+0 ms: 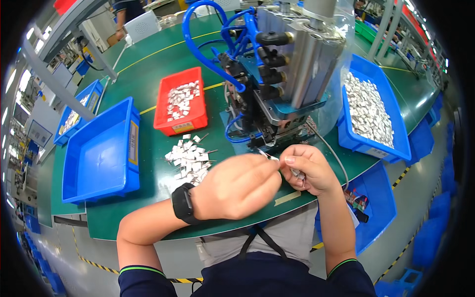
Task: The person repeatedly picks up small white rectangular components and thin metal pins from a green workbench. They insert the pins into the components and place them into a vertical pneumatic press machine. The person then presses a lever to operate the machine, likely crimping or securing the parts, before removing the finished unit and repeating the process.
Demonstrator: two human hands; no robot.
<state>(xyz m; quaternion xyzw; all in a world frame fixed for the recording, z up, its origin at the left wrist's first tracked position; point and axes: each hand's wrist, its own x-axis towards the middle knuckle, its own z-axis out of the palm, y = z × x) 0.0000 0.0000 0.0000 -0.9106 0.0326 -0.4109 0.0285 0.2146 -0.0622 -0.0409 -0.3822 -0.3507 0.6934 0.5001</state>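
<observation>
White parts (298,173) in curled right fingers (293,161); left fingers (260,173), hold unclear; machine (292,81) ahead, red bin (185,125) leftward.

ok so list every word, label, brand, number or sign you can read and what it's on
No text here can be quoted:
Yellowish label on the left blue tray: too small to read.
Yellow label on the red tray: too small.
Pale label on the right blue tray: too small.
Markings low on the machine: blurred.
White sheet, far left: too small.
</observation>
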